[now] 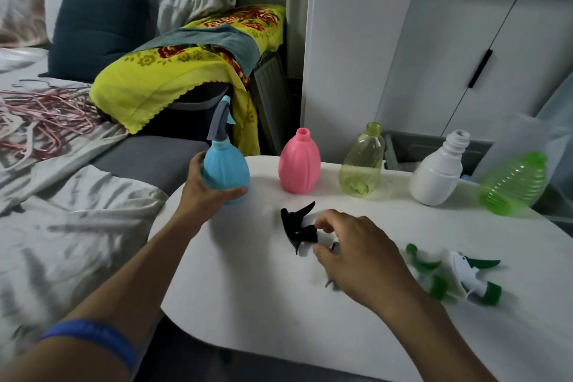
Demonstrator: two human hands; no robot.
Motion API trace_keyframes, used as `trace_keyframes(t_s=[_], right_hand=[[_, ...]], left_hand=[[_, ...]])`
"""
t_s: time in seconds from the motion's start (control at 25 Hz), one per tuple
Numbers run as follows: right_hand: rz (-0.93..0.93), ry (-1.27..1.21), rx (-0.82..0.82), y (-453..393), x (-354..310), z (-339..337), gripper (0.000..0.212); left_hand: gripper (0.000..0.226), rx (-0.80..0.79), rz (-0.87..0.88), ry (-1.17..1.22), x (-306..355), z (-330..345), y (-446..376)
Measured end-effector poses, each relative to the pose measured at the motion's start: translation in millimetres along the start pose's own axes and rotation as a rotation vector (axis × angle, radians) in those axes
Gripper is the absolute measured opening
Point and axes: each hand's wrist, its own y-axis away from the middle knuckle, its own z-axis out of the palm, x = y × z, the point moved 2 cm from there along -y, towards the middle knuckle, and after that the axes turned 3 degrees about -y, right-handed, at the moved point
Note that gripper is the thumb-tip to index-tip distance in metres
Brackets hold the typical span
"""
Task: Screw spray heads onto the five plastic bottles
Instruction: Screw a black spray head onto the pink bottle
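— Blue bottle, spray head already fitted: where is it being held?
— At the white table's far-left edge, gripped by the left hand.
— And the black spray head?
— Mid-table, being pinched by the right hand's fingertips.

Bottles stand behind spray heads (on table).

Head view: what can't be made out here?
- Right hand: motion-blurred; whether it grips the black spray head is unclear, and it hides a small part beneath it.
- Green spray heads: blurred, count uncertain.
- Blue bottle: left hand covers its lower left side.
- Green ribbed bottle: neck lost against a translucent sheet behind it.
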Motion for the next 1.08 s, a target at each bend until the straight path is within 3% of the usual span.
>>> trace_keyframes(t_s=[0.2,0.24,0.32,0.44,0.52,0.6,0.72,0.84,0.96,1.08], right_hand=[[-0.031,0.175,-0.008,-20.0,18.4,27.3,0.044],[-0.057,0.243,-0.032,-23.2,19.2,37.6,0.048],[-0.104,0.335,-0.08,-25.7,20.5,57.9,0.054],[-0.154,0.394,-0.088,-27.2,23.1,72.9,0.05],[-0.173,0.398,-0.055,-27.8,26.2,73.2,0.046],[-0.17,0.394,-0.038,-25.0,31.2,71.5,0.041],[-0.258,0.353,0.006,-18.8,30.0,59.0,0.042],[-0.318,0.108,0.23,-10.2,21.2,22.8,0.043],[-0.18,-0.317,0.415,4.3,30.4,-18.5,0.045],[-0.036,-0.69,0.579,16.4,51.1,-51.9,0.043]], left_hand=[[0.115,-0.055,-0.257,-0.252,-6.1,-14.5,16.2],[0.108,-0.077,-0.306,-0.278,-3.9,-19.5,20.9],[0.072,-0.098,-0.315,-0.402,7.5,-27.6,31.2],[0.015,-0.032,-0.034,-0.465,46.3,-28.0,42.0],[0.009,-0.007,0.226,-0.406,77.7,-18.1,50.0],[0.008,-0.009,0.377,-0.374,98.1,-1.5,59.1],[0.011,-0.024,0.331,-0.339,99.2,32.9,64.3],[0.028,0.033,0.155,-0.188,96.1,62.5,50.5],[0.063,0.115,0.112,-0.153,89.6,87.8,31.4],[0.095,0.147,0.12,-0.304,75.9,116.7,17.8]])
